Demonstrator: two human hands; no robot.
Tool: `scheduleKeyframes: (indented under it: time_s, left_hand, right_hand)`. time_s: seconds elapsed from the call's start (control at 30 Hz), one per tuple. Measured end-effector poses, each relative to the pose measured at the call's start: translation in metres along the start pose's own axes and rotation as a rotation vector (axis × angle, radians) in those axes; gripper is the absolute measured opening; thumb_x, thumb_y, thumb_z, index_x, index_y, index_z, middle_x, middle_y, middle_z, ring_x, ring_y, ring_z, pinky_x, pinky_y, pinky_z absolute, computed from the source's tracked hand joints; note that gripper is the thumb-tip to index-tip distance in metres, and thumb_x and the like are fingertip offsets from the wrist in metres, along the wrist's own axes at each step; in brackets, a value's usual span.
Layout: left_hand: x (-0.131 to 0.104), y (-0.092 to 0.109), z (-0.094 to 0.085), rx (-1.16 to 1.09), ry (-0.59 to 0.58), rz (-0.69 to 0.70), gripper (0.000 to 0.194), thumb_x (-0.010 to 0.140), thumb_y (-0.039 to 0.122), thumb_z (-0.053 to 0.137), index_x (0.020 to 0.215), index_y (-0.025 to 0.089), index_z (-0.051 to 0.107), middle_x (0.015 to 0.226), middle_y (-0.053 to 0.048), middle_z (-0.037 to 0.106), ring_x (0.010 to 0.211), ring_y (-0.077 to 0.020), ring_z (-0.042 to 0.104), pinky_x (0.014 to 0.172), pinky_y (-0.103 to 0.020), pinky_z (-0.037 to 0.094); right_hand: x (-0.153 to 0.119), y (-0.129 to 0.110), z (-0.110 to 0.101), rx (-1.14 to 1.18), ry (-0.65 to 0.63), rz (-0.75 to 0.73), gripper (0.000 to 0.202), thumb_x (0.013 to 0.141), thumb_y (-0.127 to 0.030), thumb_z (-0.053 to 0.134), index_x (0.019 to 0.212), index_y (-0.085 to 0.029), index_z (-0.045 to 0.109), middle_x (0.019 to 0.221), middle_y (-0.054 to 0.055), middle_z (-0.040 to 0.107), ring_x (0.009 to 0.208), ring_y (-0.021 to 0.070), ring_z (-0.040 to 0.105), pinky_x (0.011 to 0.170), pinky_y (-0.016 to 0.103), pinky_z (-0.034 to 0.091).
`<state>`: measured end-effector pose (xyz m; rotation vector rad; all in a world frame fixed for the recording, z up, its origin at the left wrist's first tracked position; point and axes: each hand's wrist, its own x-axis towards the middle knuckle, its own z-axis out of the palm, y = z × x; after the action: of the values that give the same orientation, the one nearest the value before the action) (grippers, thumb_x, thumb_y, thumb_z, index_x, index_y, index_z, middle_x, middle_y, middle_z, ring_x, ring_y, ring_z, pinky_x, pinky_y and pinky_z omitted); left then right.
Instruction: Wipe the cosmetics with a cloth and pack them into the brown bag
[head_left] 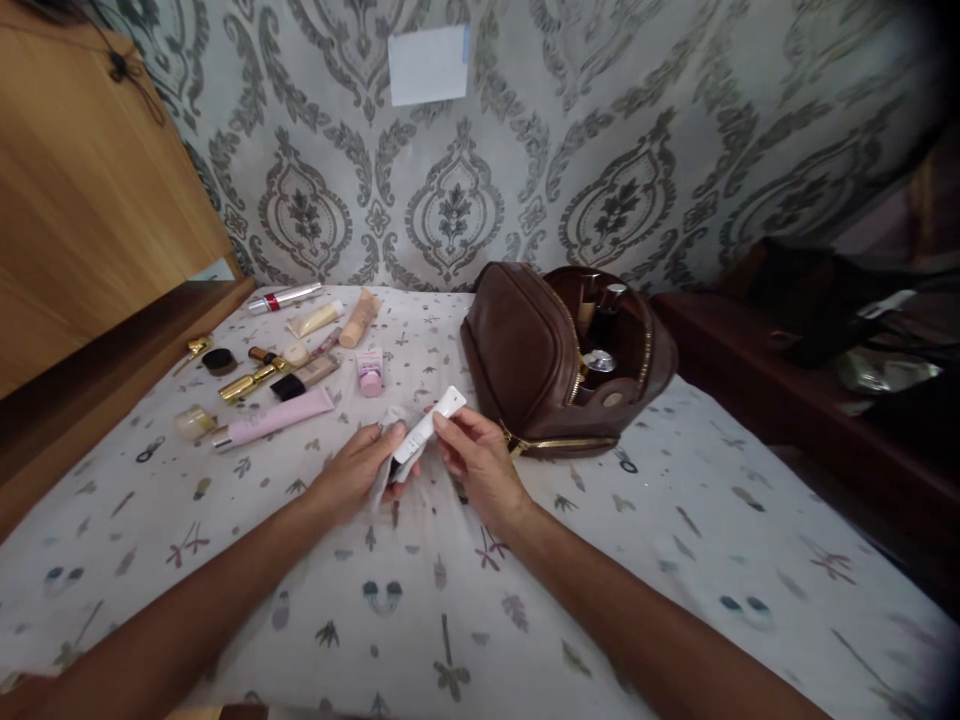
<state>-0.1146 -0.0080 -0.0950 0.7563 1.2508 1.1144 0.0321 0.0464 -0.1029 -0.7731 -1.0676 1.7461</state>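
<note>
My left hand (358,465) is closed around a greyish, see-through wrapper (381,490) and the lower part of a small white tube (414,446) with dark print. The thumb and fingers of my right hand (484,465) pinch the tube's flat upper end. The tube slants up to the right, above the patterned cloth; its lower end is partly hidden by the left fingers and the wrapper. Just right of my right hand stands a brown cosmetic bag (517,345), unzipped, with several bottles (600,362) inside. A small pink tube (370,372) stands beyond my left hand.
Makeup lies spread at the left: a long pink tube (274,418), a beige tube (360,318), a cream tube (315,319), a silver tube (285,298), a black round lid (220,361) and gold lipstick (247,383). A wooden cabinet (105,200) borders the left; a patterned wall (450,210) stands behind.
</note>
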Motion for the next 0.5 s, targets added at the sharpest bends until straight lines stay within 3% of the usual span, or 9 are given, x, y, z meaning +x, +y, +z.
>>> scheduleKeyframes:
  time_s: [0.2, 0.33, 0.5]
  left_hand:
    - [-0.0001, 0.0032, -0.0033, -0.01, -0.037, 0.042, 0.048, 0.068, 0.059, 0.077, 0.087, 0.018, 0.059, 0.08, -0.003, 0.07, 0.058, -0.0141, 0.064, 0.04, -0.019, 0.038]
    - [0.0011, 0.0035, -0.0072, 0.046, -0.062, 0.051, 0.046, 0.065, 0.054, 0.081, 0.084, 0.018, 0.058, 0.076, -0.001, 0.068, 0.056, -0.0107, 0.06, 0.045, -0.019, 0.041]
    - [0.0013, 0.0048, -0.0074, 0.029, -0.014, 0.088, 0.044, 0.067, 0.055, 0.079, 0.078, 0.018, 0.057, 0.068, 0.0, 0.066, 0.053, -0.0103, 0.057, 0.048, -0.02, 0.044]
  right_hand:
    - [0.006, 0.0027, -0.0036, 0.158, 0.151, -0.025, 0.037, 0.062, -0.042, 0.085, 0.068, -0.019, 0.057, 0.061, -0.007, 0.048, 0.048, 0.0051, 0.039, 0.039, 0.018, 0.023]
    - [0.007, 0.0028, -0.0049, 0.176, 0.135, -0.009, 0.037, 0.062, -0.043, 0.085, 0.069, -0.018, 0.058, 0.06, -0.007, 0.049, 0.047, 0.0045, 0.041, 0.038, 0.017, 0.024]
    - [0.0065, 0.0012, -0.0047, 0.178, 0.095, 0.046, 0.037, 0.062, -0.042, 0.085, 0.085, -0.017, 0.069, 0.061, -0.006, 0.053, 0.048, 0.0057, 0.044, 0.038, 0.018, 0.025]
